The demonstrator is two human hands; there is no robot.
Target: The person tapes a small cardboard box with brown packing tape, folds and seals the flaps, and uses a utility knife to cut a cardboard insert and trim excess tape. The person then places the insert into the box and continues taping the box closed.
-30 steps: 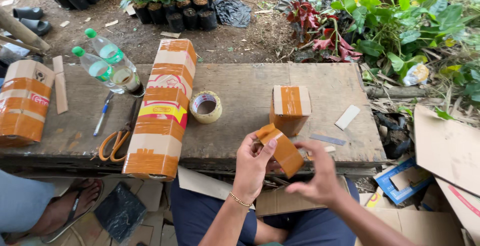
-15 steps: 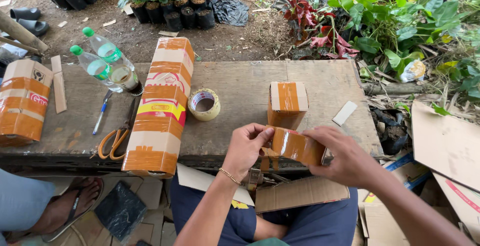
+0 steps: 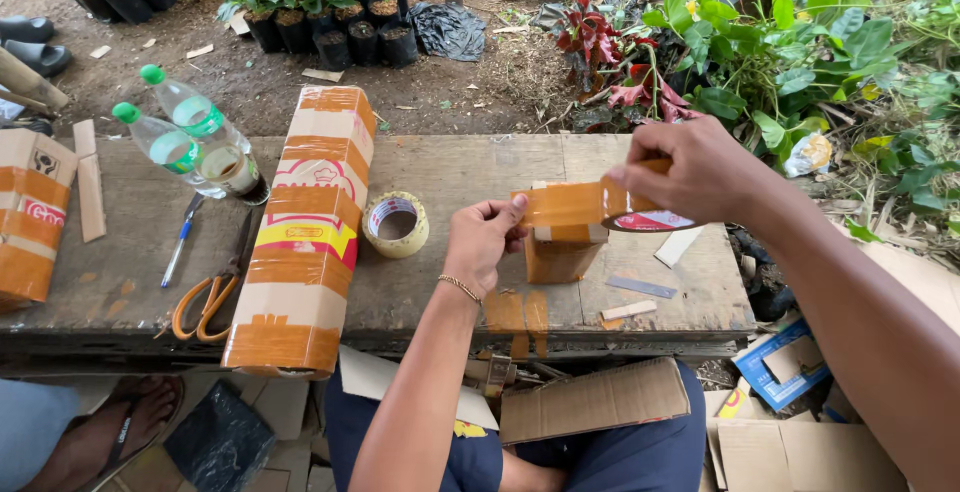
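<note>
While tape strip [image 3: 565,204] spans both hands | left hand [image 3: 483,242] pinches free end, right hand [image 3: 700,174] clamps roll [image 3: 650,220] | above small box [image 3: 560,257], surface's 3 o'clock | next: I judge pressing down.

An outdoor spot in even daylight; a weathered wooden counter [image 3: 450,167] of wide grey planks stands on bare brown earth [image 3: 260,82]; beyond it, rows of seedlings in black nursery bags [image 3: 330,27] line the ground, with a crumpled black plastic sheet [image 3: 450,30] beside them; to the right, dense green foliage [image 3: 800,42] and a red-leaved plant [image 3: 610,62] crowd the edge; flattened cardboard pieces [image 3: 600,402] lie on the ground below the counter; dark sandals [image 3: 35,42] sit far left.
</note>
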